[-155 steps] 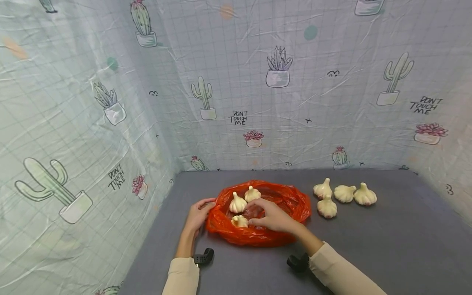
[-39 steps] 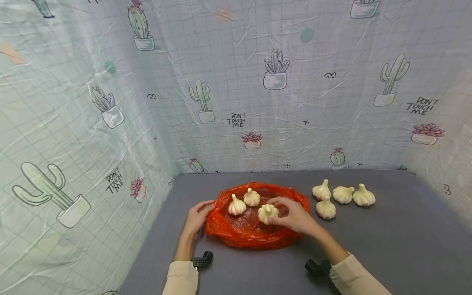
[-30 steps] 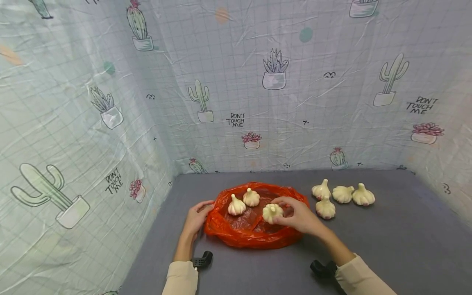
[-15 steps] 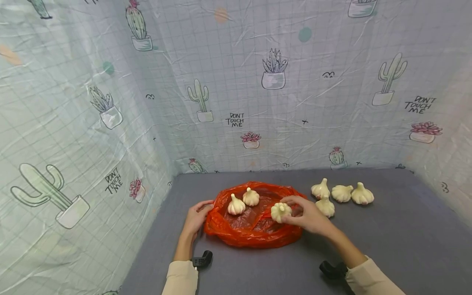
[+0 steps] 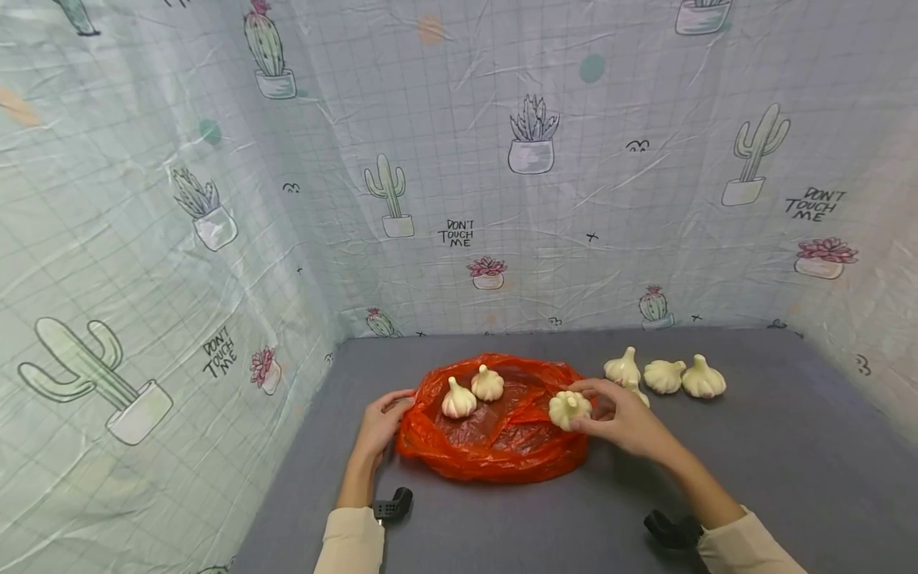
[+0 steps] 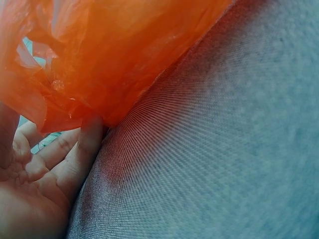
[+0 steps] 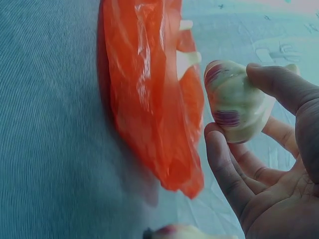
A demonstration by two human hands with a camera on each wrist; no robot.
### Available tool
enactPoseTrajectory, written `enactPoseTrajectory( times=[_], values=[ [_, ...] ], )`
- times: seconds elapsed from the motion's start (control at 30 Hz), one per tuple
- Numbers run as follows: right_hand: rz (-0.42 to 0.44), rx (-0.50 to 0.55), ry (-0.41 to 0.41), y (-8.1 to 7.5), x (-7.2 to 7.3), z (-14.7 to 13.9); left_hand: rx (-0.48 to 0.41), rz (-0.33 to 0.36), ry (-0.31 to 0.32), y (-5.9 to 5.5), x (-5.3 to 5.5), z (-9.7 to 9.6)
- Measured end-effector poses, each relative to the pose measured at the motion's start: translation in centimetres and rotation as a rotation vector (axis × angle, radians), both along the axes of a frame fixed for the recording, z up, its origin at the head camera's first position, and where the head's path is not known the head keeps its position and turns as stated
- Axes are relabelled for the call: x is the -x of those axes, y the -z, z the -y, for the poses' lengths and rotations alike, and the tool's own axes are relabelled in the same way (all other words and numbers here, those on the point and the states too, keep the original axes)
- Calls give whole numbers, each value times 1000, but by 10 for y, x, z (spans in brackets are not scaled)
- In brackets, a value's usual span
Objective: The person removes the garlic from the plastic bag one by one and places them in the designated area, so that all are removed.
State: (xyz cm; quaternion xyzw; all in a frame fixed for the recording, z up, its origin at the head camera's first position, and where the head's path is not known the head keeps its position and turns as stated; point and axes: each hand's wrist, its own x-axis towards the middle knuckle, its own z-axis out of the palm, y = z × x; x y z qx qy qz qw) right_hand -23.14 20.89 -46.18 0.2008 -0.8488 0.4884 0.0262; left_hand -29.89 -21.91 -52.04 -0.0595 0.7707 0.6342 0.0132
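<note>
In the head view an orange-red plastic bag (image 5: pixel 495 466) lies on the table with its mouth spread wide. Inside it, toward the left, sit two garlic bulbs (image 5: pixel 459 399). My right hand (image 5: pixel 624 418) holds another garlic bulb (image 5: pixel 570 410) above the bag's right rim. The right wrist view shows thumb and fingertips gripping this bulb (image 7: pixel 237 102), which is off the table and beside the bag (image 7: pixel 149 99). My left hand (image 5: pixel 382 426) holds the bag's left edge. In the left wrist view, the bag (image 6: pixel 124 55) covers that hand's fingertips (image 6: pixel 89 132).
Several garlic bulbs (image 5: pixel 704 379) stand on the grey table (image 5: pixel 502 526) right of the bag, one partly behind my right hand. A cactus-printed sheet (image 5: pixel 595 199) rises along the back and sides. A dark wrist camera (image 5: pixel 393 504) sits on each forearm.
My right hand lifted the front bulb from among the three in the bag and carried it rightward to the right rim. My left hand stays at the left edge.
</note>
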Motion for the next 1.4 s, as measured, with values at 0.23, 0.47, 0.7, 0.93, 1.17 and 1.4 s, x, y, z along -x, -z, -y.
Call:
enactPoseTrajectory(
  times=[0.23,0.47,0.7,0.93,1.17,1.4],
  values=[
    [31,-38,68,-4,-4,-21,-1,0,-5,0,1,0],
    [6,-70,146,-12,-12,-41,0,-3,-1,-1,-1,0],
    [5,-58,183,-18,-16,-58,-2,-6,-8,-2,-1,0],
    [-7,-88,238,-19,-19,-75,-5,-5,-5,-1,-1,0],
    [44,-134,287,-17,-16,-92,-7,-4,-5,0,-2,0],
    [67,-165,319,-16,-14,-106,-8,0,-5,0,-2,0]
  ],
)
